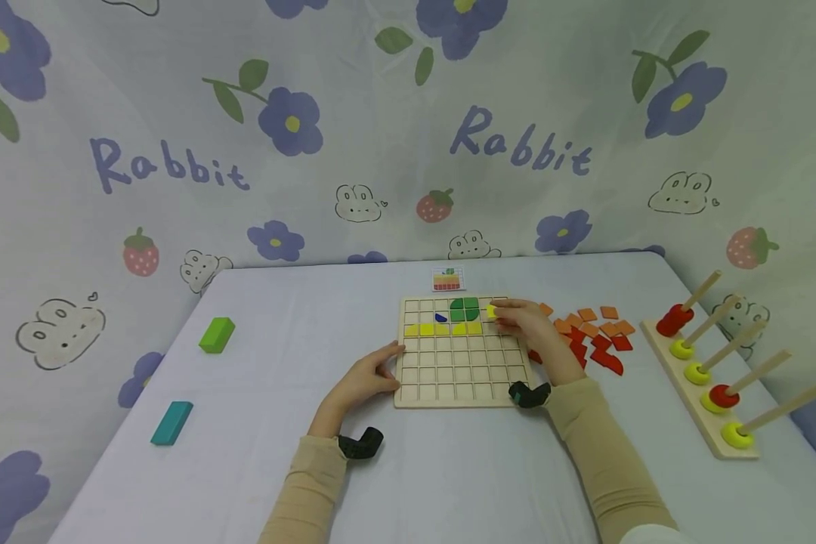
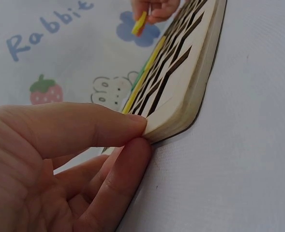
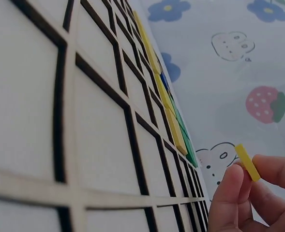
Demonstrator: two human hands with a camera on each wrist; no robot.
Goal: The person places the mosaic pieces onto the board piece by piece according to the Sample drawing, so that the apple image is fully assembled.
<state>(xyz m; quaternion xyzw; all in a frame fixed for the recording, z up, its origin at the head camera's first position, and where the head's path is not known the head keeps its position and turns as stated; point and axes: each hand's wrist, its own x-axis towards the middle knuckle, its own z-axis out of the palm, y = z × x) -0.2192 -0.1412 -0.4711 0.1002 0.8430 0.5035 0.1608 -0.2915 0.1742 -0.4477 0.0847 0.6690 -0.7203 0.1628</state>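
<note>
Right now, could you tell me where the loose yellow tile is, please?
In the head view, the yellow tile is pinched in the right hand over the grid board's far right corner, beside the green tiles.

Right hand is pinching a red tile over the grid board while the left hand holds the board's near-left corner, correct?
Not quite: the tile in the right hand is yellow, not red, as the right wrist view shows. The red tiles lie on the table beside the board. The rest stands: the left hand holds the near-left corner of the grid board.

A green block and a teal block are seen at the worktop's left, a ring-stacking rack at its right.
</note>
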